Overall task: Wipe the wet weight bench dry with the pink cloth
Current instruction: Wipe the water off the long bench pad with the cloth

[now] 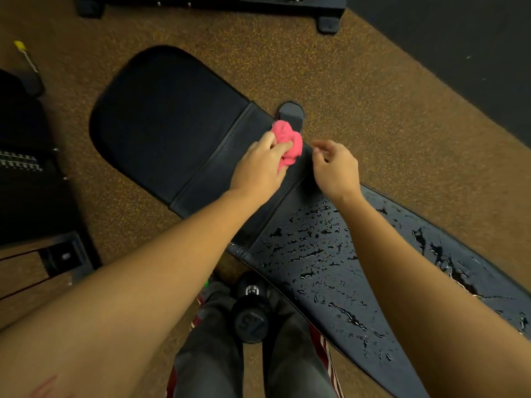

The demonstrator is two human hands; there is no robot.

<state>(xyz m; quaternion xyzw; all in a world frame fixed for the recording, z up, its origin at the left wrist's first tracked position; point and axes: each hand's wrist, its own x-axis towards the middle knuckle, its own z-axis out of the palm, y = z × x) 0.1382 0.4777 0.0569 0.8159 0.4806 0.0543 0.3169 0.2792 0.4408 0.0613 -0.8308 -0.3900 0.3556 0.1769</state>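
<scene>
A black padded weight bench (172, 124) runs from the upper left to the lower right. Its seat pad at the upper left looks dry. The long back pad (330, 262) at the lower right is covered with water drops and streaks. The pink cloth (288, 140) is bunched up at the far edge of the bench, near the gap between the pads. My left hand (260, 165) grips the cloth and presses it on the pad. My right hand (334, 168) hovers just right of the cloth, fingers loosely curled, holding nothing.
A black dumbbell (251, 311) stands on the floor between my legs, against the bench's near side. Dark equipment frames (66, 257) sit at the left and along the top (329, 23). A yellow-tipped object (24, 53) lies at the upper left. The floor is brown speckled rubber.
</scene>
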